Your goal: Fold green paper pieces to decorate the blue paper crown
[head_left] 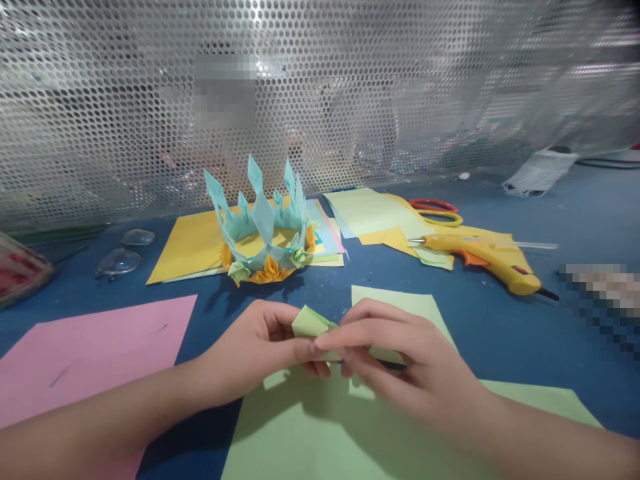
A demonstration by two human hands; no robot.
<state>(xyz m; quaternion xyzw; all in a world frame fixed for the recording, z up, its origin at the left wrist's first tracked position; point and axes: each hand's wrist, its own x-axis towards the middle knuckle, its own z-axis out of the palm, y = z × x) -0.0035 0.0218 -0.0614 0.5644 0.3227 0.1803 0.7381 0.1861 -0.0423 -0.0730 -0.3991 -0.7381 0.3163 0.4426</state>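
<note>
Between both hands is a small folded piece of light green paper (311,323), its upper end curled over. My left hand (260,343) pinches it from the left, with the thumb in front. From the right, the fingertips of my right hand (400,347) close on the same paper's edge. A thin dark stick-like thing (393,365) shows beneath my right fingers; what it is, I cannot make out. Light green sheets (300,427) lie flat below both hands. Just beyond my left hand stands a pale blue folded-paper crown (263,217) with orange and green paper flowers round its base.
To the left lie a pink sheet (100,353) and eyeglasses (119,262). Yellow sheets (185,247) are under the crown. At the right are a yellow glue gun (480,257), scissors (440,217) and a face mask (540,171). A perforated metal panel (320,87) closes the back.
</note>
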